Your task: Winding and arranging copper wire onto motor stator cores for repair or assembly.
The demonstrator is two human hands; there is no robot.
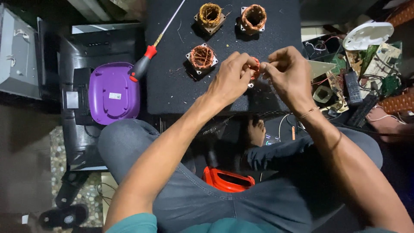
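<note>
Both hands meet over the near edge of the black desk (172,86), pinching one small copper-wound coil (255,69) between them. The left hand (230,77) closes its fingers (246,64) on the coil's left side; the right hand (288,71) grips its right side, so the coil lies directly between the fingertips, equally near each. From this coil, a second coil (202,57) lies just left and slightly farther; two more coils (210,15) (253,18) sit beyond. A red-handled screwdriver (148,56) lies well left.
</note>
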